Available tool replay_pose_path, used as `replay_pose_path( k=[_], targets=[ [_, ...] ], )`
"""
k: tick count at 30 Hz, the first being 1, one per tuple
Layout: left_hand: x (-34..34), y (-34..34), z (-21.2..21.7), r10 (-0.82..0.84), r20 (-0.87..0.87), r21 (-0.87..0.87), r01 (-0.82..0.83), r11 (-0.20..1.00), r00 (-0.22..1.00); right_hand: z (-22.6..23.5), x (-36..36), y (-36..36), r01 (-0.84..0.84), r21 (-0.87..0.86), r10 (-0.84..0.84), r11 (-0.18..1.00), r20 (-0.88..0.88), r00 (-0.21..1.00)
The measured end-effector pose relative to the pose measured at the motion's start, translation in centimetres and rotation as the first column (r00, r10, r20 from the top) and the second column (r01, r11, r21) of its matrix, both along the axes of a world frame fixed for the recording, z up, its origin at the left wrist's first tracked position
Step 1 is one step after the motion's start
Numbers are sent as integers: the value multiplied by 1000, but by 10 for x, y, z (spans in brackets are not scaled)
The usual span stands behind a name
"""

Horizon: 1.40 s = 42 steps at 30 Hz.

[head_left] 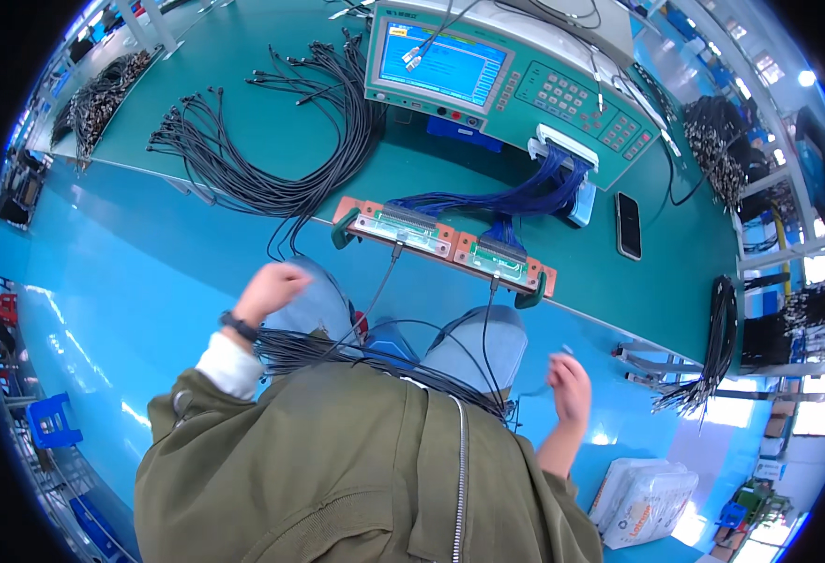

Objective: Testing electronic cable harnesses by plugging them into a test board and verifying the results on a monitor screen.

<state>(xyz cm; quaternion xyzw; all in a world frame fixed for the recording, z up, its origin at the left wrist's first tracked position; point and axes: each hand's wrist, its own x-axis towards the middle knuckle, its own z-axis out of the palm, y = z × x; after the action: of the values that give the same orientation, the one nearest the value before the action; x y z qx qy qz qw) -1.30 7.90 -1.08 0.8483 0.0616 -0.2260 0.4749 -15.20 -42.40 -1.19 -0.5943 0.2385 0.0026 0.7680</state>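
Both hands' fingers curled: left hand (276,286) fisted, right hand (570,385) pinching cable (487,328).

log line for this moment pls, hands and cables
left hand: closed, above lap cable bundle | right hand: pinching thin cable end | two cables plugged into test fixture | tester screen lit

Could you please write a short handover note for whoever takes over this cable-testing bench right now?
Left hand: loosely closed above the left knee; whether it grips a cable cannot be told.
Right hand: beside the right knee, pinching a thin black cable end.
Cables: two black leads are plugged into the orange test fixture at the bench edge; a bundle of cables lies across the lap; another fanned pile lies on the green bench.
Tester: screen lit, joined to the fixture by blue ribbon wires.
Done or left: which cables are tested is not visible.
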Motion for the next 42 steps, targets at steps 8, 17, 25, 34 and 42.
replay_pose_path(
  k=[8,17,25,34,42],
  targets=[
    [-84,142,-92,574,-15,313,-542,780,818,-51,-148,-152,466,-518,-594,718,-107,797],
    [20,22,-46,149,-633,-757,-648,87,760,24,-57,-106,-261,-792,-343,552,-501,795],
    [18,-45,39,237,-578,-760,-409,-505,781,53,-4,5,-236,176,85,956,600,796],
    [-29,-127,89,-402,169,-844,343,412,900,65,115,190,-798,477,594,369,539,596],
    [-22,-119,66,-36,382,-818,356,451,924,109,145,206,-915,-389,266,109,898,-350]
  ],
)
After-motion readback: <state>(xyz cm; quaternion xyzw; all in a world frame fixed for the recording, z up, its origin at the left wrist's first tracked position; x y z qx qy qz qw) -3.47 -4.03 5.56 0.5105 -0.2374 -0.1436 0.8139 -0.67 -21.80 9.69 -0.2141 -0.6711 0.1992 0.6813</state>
